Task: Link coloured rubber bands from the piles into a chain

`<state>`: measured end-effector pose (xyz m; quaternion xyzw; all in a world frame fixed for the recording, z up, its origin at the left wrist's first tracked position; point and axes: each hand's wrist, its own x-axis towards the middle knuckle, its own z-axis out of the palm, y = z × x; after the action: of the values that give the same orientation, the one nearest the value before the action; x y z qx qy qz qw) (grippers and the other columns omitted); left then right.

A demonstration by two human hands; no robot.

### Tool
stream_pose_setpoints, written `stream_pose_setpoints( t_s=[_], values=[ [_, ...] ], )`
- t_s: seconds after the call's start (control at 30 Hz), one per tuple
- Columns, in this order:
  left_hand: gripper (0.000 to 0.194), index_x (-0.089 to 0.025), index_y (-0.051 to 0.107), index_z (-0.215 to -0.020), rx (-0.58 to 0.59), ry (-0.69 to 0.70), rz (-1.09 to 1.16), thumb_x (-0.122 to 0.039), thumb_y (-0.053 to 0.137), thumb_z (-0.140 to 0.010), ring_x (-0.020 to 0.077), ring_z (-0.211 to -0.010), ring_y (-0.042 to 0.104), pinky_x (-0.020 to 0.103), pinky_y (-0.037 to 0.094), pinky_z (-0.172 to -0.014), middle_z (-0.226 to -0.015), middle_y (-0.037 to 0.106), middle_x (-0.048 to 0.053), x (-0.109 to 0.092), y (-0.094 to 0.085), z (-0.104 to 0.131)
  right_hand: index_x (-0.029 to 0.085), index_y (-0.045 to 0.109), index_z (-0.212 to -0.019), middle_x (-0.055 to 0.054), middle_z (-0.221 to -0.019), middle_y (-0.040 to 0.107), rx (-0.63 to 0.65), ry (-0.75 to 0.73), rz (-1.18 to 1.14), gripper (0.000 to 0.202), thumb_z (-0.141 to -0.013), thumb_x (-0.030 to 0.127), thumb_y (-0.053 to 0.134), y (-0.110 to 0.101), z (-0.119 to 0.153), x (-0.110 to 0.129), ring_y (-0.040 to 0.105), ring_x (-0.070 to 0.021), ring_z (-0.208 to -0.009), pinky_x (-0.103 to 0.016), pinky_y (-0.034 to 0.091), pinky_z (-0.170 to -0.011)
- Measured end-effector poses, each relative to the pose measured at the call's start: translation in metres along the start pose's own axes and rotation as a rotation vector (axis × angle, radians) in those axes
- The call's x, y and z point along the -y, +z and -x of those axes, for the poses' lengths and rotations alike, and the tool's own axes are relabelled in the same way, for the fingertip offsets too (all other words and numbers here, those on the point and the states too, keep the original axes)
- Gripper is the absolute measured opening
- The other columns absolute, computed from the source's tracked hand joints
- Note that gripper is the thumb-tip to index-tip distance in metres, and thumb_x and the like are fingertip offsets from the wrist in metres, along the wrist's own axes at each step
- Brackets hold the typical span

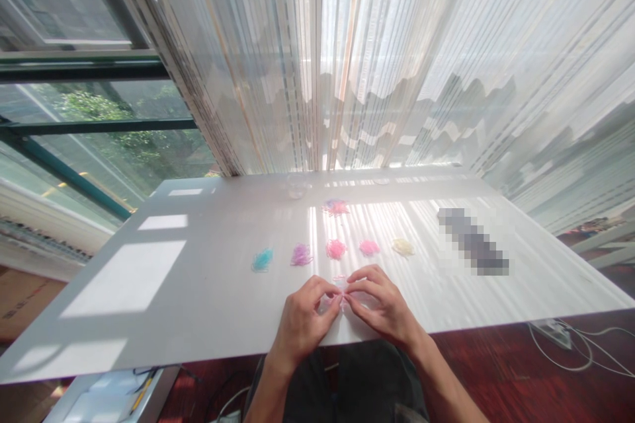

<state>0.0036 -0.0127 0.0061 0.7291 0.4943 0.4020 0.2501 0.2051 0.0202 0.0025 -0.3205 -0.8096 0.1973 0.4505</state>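
My left hand (306, 310) and my right hand (381, 304) meet near the table's front edge, thumbs and forefingers pinched together. Between the fingertips is something small and pinkish, like thin rubber bands; its exact shape is too small to make out. Just beyond the hands lie a few more pink strands (338, 278). In a row past them sit small heaps of thin coloured bands: teal (262, 260), purple (300, 254), red-pink (336, 249), pink (369, 248) and pale yellow (403, 247). Farther back is a mixed heap (336, 207) of pink, orange and violet bands.
A clear round container (297, 186) stands at the back of the white table (213, 304), with a faint clear disc (381, 181) right of it. A blurred dark item (473, 241) lies on the right. Curtains (347, 79) hang behind; cables (585, 344) run on the floor.
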Motion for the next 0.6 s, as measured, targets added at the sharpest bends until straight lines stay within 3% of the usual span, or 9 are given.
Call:
stream_pose_setpoints(
  t_s=[0.6],
  values=[
    [0.005,-0.022,0.068,-0.089,-0.035,0.004,-0.041,-0.021,0.066,-0.093,0.0148,-0.08,0.068,0.02,0.051,-0.063,-0.087,0.07,0.001,-0.0001,0.0011,0.0011,0.023,0.07,-0.099,-0.006,-0.09,0.07,-0.028,0.018,0.012,0.014,-0.093,0.011,0.066,0.0005,0.0012,-0.0012,0.065,-0.0219,-0.087,-0.035,0.057,-0.076]
  ],
)
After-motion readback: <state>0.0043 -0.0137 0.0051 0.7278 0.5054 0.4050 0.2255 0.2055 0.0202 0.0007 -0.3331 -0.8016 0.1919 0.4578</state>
